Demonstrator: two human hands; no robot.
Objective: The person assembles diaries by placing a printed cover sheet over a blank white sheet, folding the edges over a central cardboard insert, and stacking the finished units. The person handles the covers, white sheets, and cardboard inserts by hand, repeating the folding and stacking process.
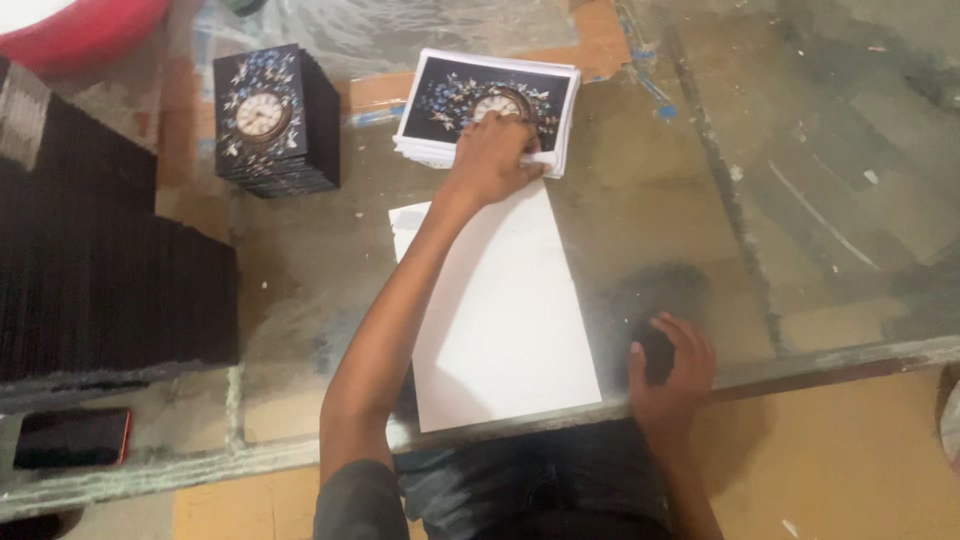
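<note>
My left hand (492, 155) reaches forward onto a stack of printed sheets (450, 95) that show a clock face ringed with flowers on black. Its fingers pinch the stack's near right corner. Just below that stack a blank white sheet (505, 320) lies flat on the glass table (700, 200), partly under my left forearm. My right hand (672, 372) rests at the table's near edge, curled around a small dark object (655, 352) whose kind I cannot tell.
A pile of black square boards with the same clock print (275, 120) stands at the back left. A big stack of plain dark boards (100, 270) fills the left side. A phone in a red case (70, 437) lies near the front left edge. A red rounded object (85, 30) sits at the top left.
</note>
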